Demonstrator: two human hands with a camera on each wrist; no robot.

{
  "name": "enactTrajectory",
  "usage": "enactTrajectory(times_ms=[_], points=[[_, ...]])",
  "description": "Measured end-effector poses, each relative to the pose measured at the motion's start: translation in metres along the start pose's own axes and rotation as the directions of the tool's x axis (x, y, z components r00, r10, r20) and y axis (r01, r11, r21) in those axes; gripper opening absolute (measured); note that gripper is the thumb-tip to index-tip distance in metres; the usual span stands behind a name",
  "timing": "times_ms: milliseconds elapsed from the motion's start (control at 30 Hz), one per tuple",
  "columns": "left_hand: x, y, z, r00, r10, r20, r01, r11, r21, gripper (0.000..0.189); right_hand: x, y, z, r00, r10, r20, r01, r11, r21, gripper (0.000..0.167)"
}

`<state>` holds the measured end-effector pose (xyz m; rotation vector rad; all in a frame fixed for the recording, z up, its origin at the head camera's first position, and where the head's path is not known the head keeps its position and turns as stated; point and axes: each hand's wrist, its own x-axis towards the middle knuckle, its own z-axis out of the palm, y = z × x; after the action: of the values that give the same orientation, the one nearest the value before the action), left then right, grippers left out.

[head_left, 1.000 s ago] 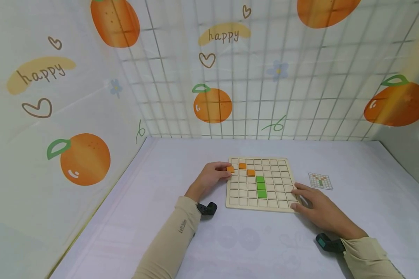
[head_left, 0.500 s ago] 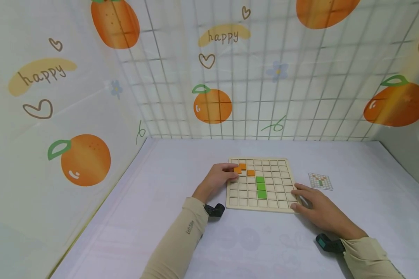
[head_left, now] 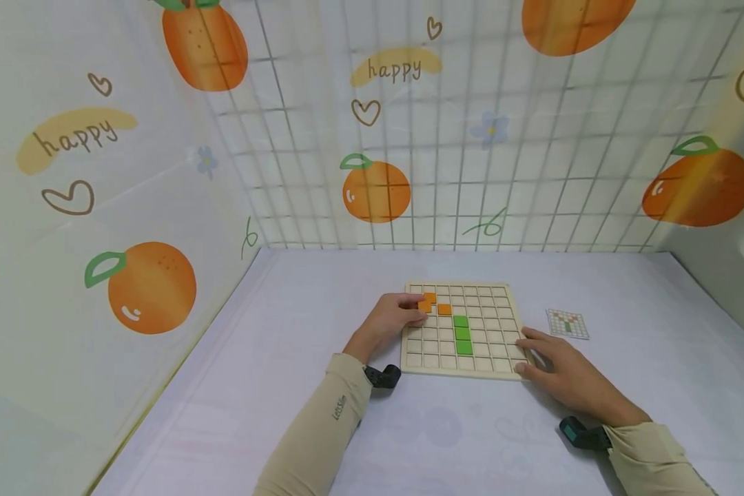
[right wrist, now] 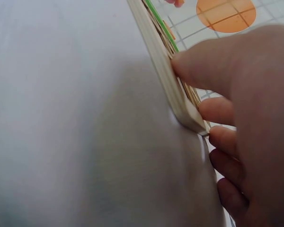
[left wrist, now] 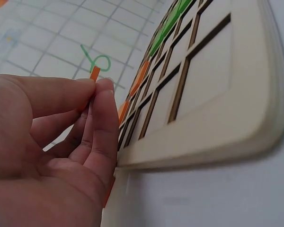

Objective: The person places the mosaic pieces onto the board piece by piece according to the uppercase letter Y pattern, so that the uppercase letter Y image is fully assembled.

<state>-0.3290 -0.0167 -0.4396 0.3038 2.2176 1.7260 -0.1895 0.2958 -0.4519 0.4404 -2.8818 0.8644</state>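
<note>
A pale wooden grid board (head_left: pixel 492 337) lies flat on the table. My left hand (head_left: pixel 392 318) reaches over its left edge, pinching a square orange tile (left wrist: pixel 95 72) between thumb and fingertips, above the upper left cells. Two more orange tiles, one at the upper left (head_left: pixel 430 297) and one diagonally below it (head_left: pixel 444 310), sit on the grid. Below them runs a column of green tiles (head_left: pixel 463 335). In the left wrist view another orange sliver (left wrist: pixel 109 191) shows beside the lower palm. My right hand (head_left: pixel 561 365) rests thumb and fingertips on the board's right edge.
A small printed card (head_left: pixel 567 324) with a coloured grid pattern lies right of the board. White cloth covers the table (head_left: pixel 273 310). Curtains printed with oranges (head_left: pixel 376 191) stand behind and at both sides. Each wrist wears a black device (head_left: pixel 383 376).
My left hand has moved right with the orange tile, from the board's left border onto its left cells. My right hand keeps its place on the board's edge.
</note>
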Motion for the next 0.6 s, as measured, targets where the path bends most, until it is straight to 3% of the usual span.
enactTrajectory(times_ms=[300,600], points=[[0.009,0.008,0.013,0.998,0.057,-0.002,-0.056,0.993,0.101,0.038,0.000,0.000,0.000,1.000,0.006,0.000,-0.006,1.000,-0.008,0.055],[0.017,0.013,0.024,0.995,0.089,0.038,-0.092,0.994,0.063,0.028,-0.001,-0.001,0.000,1.000,0.000,-0.010,0.000,1.000,-0.003,0.056]])
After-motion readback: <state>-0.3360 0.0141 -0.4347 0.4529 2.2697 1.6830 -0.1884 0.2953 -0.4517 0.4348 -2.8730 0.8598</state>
